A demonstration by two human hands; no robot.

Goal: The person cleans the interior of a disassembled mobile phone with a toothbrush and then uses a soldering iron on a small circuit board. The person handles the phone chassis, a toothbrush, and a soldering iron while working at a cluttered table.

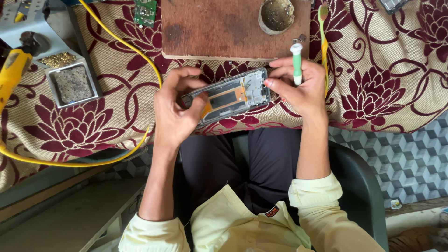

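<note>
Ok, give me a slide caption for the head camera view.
Left hand and right hand hold an opened phone over a floral cloth; the right also grips a green-handled tool.

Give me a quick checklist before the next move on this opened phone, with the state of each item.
1. Opened phone held at both ends: ok.
2. Left hand grips the phone's left end: ok.
3. Right hand holds the green-handled tool while steadying the phone: ok.
4. Tool tip on the phone: cannot tell, hidden by fingers.
5. Yellow cable away from the phone: not ok, it runs by the left hand.
6. Wooden board within reach: ok.
</note>
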